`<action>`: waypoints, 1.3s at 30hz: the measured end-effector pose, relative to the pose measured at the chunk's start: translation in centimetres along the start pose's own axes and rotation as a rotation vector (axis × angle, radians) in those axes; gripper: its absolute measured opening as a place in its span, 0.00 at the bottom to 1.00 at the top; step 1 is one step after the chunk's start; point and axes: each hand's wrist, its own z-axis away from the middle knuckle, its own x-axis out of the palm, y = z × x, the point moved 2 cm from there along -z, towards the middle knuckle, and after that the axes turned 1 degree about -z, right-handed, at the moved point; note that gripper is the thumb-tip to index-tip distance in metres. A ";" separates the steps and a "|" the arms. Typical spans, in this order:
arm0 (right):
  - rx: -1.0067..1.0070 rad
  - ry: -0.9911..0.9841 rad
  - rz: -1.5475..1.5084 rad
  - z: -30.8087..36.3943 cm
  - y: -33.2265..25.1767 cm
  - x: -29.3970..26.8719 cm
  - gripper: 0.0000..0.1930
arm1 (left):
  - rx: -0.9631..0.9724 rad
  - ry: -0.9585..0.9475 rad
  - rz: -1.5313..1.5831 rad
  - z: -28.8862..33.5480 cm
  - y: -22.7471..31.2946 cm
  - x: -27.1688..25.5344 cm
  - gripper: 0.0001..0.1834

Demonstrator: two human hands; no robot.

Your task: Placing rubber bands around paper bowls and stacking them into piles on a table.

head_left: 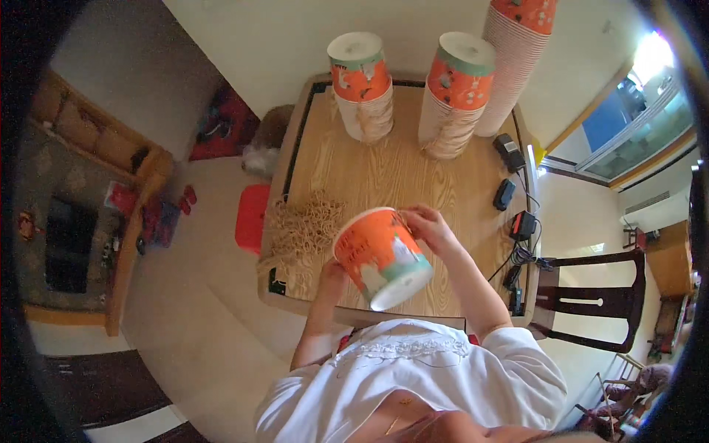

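Note:
Between my hands, over the near part of the wooden table, is an orange paper bucket with a green and white band near its base. It is tilted, with its white bottom turned toward me. My left hand grips its left side, the fingers partly hidden behind it. At the bucket's upper right, near the rim, my right hand closes on the edge. Left of the bucket lies a tangled pile of thin beige loops, like rubber bands.
Two upside-down stacks of similar buckets, the left stack and the middle stack, stand at the table's far side. A taller stack rises behind. Black adapters and cables line the right edge. A dark chair stands right; a red stool left.

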 end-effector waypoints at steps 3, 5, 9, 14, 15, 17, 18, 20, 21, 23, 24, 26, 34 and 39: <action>-0.010 -0.011 0.319 2.0 0.6 0.6 0.11 | -0.328 0.087 -0.369 1.9 -1.0 -0.1 0.22; -0.078 -0.048 0.499 2.8 1.5 0.2 0.09 | -0.336 -0.081 -0.522 3.3 -1.0 0.5 0.24; -0.016 -0.047 0.568 4.5 2.3 1.0 0.07 | -0.410 -0.476 -0.505 4.9 3.6 4.8 0.38; -0.152 -0.050 0.700 3.9 4.4 2.7 0.09 | -0.355 -0.276 -0.498 1.2 3.0 6.2 0.33; -0.146 -0.054 0.699 3.8 4.5 3.0 0.09 | -0.333 -0.159 -0.527 0.3 2.5 7.0 0.29; -0.089 -0.035 0.825 3.5 4.1 3.6 0.08 | -0.311 -0.094 -0.544 -0.2 1.4 7.4 0.23; -0.086 -0.036 0.825 3.4 4.1 3.5 0.08 | -0.234 -0.058 -0.619 -0.5 1.1 7.4 0.24; -0.082 -0.005 0.754 3.1 4.2 3.1 0.07 | -0.156 -0.020 -0.691 -0.6 0.7 7.3 0.25; -0.078 -0.001 0.753 3.0 4.2 3.0 0.07 | -0.101 -0.020 -0.789 -0.4 1.6 8.3 0.25; -0.119 -0.003 0.756 2.7 4.0 2.9 0.06 | -0.050 -0.022 -0.886 -0.3 1.7 8.6 0.26; -0.119 -0.005 0.755 2.5 4.0 2.6 0.06 | -0.045 0.020 -0.850 -0.3 1.3 8.2 0.27; -0.246 -0.058 0.887 2.1 4.3 2.0 0.06 | -0.039 0.064 -0.814 -0.2 0.8 7.4 0.28; -0.187 -0.119 0.828 2.0 7.3 2.0 0.06 | 0.266 0.058 -1.190 -1.6 -0.4 5.8 0.12; -0.041 -0.067 0.787 2.2 8.0 1.9 0.06 | 0.209 0.101 -1.252 -1.9 0.4 6.9 0.03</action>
